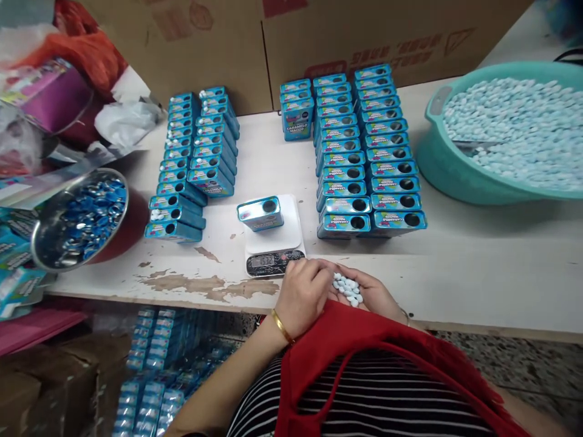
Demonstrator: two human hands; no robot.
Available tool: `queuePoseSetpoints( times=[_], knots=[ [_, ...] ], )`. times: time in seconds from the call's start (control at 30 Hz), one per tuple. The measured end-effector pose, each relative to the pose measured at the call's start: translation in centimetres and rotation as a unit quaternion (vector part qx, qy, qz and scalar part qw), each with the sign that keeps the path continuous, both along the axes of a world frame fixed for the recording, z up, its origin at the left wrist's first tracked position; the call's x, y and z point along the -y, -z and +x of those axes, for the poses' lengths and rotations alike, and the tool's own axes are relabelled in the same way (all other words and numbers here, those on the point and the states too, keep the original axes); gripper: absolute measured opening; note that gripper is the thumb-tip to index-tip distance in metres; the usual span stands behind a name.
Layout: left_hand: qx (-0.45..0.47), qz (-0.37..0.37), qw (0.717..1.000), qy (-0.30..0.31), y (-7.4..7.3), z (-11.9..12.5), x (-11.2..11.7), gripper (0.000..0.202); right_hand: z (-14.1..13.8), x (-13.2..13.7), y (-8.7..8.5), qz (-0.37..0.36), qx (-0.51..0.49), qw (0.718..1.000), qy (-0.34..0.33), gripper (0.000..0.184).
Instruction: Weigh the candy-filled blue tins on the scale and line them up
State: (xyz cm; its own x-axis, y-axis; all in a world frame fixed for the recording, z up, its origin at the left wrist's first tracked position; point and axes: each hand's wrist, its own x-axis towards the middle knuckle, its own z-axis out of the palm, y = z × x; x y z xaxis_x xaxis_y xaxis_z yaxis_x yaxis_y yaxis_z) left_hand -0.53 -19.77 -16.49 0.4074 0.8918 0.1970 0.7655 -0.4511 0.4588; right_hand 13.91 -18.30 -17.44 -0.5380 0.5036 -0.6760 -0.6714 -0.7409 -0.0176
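My right hand is cupped, holding a small heap of pale blue candies in its palm. At its side, my left hand has its fingers bent in over the edge of that palm; what is between them is hidden. Just beyond my hands stands a white digital scale with a lit display. On it rests a blue tin, upright, with a round dark opening in its top. Both hands are near the table's front edge, in front of a red apron.
Rows of open tins stand to the right, and more tins, some showing candies, to the left. A turquoise tub of candies is at far right. A metal bowl holds blue pieces. A cardboard box lines the back.
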Motion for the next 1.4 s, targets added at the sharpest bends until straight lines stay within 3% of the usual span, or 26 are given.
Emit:
queuePoseSetpoints(
  times=[0.17, 0.3, 0.37, 0.5, 0.63, 0.73, 1.23, 1.33, 1.4],
  knots=[
    [0.093, 0.042, 0.995, -0.002, -1.7, -1.5, -0.8, 0.01, -0.4, -0.2, -0.2, 0.015, -0.002, 1.0, -0.01, 0.03],
    [0.105, 0.203, 0.966, -0.119, -4.1, -4.7, -4.5, 0.014, -0.5, -0.5, -0.7, 0.023, -0.019, 0.999, -0.031, 0.033],
    [0.073, 0.246, 0.952, -0.167, -4.9, -6.3, -6.6, 0.01, -0.5, -0.6, -0.8, 0.028, -0.025, 0.999, -0.032, 0.034],
    [0.021, 0.2, 0.968, -0.147, -5.3, -8.8, -8.7, 0.004, -0.2, -0.7, -1.0, 0.038, -0.028, 0.999, -0.02, 0.034],
    [0.107, 0.214, 0.949, -0.206, -5.4, -10.9, -8.1, 0.009, 0.2, -0.8, -1.1, 0.031, -0.019, 0.999, -0.008, 0.033],
    [0.122, 0.207, 0.943, -0.232, -5.5, -12.1, -7.7, 0.011, 0.4, -0.9, -1.0, 0.031, -0.016, 0.999, -0.012, 0.033],
    [0.092, 0.162, 0.963, -0.193, -4.9, -13.0, -8.6, 0.014, 0.4, -1.0, -0.8, 0.022, -0.012, 1.0, -0.014, 0.032],
    [0.034, 0.116, 0.982, -0.144, -5.1, -13.1, -8.8, 0.029, 0.2, -1.1, -0.8, 0.013, -0.017, 1.0, -0.009, 0.03],
    [-0.04, 0.067, 0.994, -0.076, -5.3, -13.1, -9.3, 0.043, -0.1, -1.1, -0.8, 0.006, -0.025, 1.0, -0.007, 0.029]
  ],
)
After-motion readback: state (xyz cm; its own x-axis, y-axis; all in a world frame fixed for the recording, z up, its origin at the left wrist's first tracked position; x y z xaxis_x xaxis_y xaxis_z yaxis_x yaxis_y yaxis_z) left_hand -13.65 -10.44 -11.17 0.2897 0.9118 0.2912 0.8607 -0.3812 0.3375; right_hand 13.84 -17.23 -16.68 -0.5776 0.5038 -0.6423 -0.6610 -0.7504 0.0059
